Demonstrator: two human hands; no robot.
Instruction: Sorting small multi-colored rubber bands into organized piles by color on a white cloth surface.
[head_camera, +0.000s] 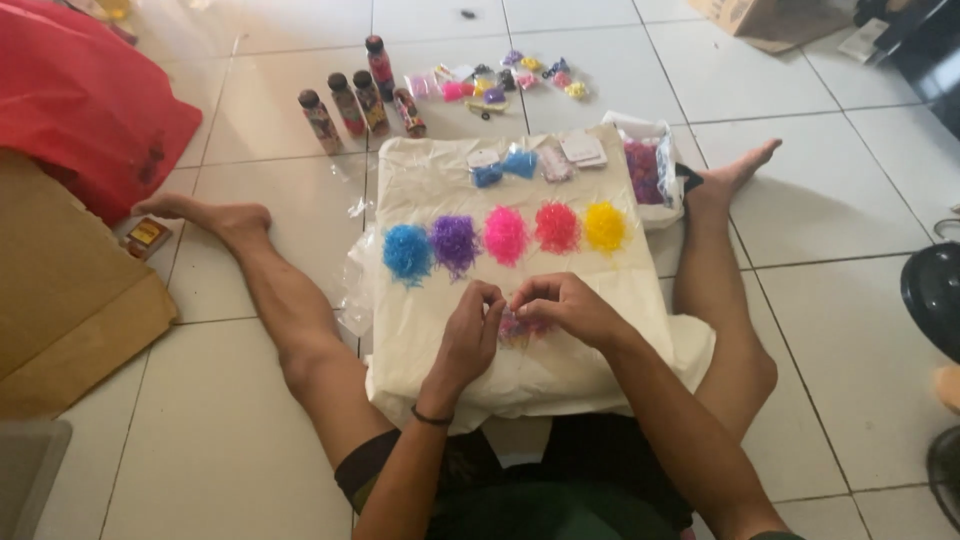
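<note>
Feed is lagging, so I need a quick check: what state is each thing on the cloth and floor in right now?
Left hand: fingertips pinched, touching the right hand.
Right hand: fingers curled over a small mixed pile.
Five colour piles: separate, in a row.
Cream cloth: spread flat.
Bottles: capped; one is leaning.
Clear bag: open.
</note>
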